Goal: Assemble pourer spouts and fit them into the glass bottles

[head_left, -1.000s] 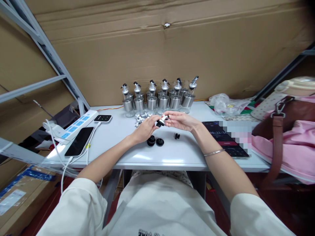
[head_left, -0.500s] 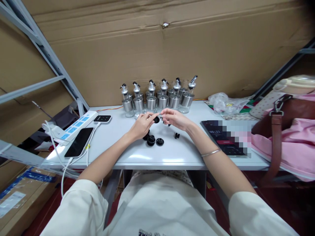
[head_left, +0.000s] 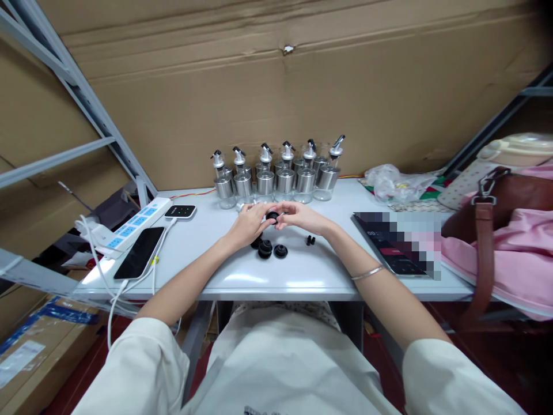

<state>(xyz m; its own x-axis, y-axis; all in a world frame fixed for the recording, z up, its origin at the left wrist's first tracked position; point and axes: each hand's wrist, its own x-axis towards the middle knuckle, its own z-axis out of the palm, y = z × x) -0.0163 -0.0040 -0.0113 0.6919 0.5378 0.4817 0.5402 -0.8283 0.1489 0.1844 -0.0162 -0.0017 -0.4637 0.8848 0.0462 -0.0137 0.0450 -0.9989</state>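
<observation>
Both hands meet above the middle of the white table [head_left: 302, 276]. My left hand [head_left: 248, 225] and my right hand [head_left: 300, 217] pinch one small black round cap [head_left: 272, 216] between their fingertips. Two more black caps [head_left: 272, 250] lie on the table just below the hands, and a small black piece [head_left: 310, 239] lies to their right. A few small silver parts [head_left: 239, 206] peek out behind my left hand. A row of several glass-and-steel dispenser bottles [head_left: 276, 176] with pour spouts stands behind the hands.
A blue-and-white power strip [head_left: 129, 226], a phone [head_left: 139, 252] on a cable and a small black device [head_left: 180, 211] lie at the left. A dark tablet [head_left: 389, 245] is to the right, with crumpled plastic [head_left: 395, 183] and a pink-and-brown bag [head_left: 510, 242] beyond. Cardboard [head_left: 276, 86] backs the table.
The hands dropped slightly toward the table. The white-and-black piece held a second ago is gone from view; only a black cap shows between the fingertips now.
</observation>
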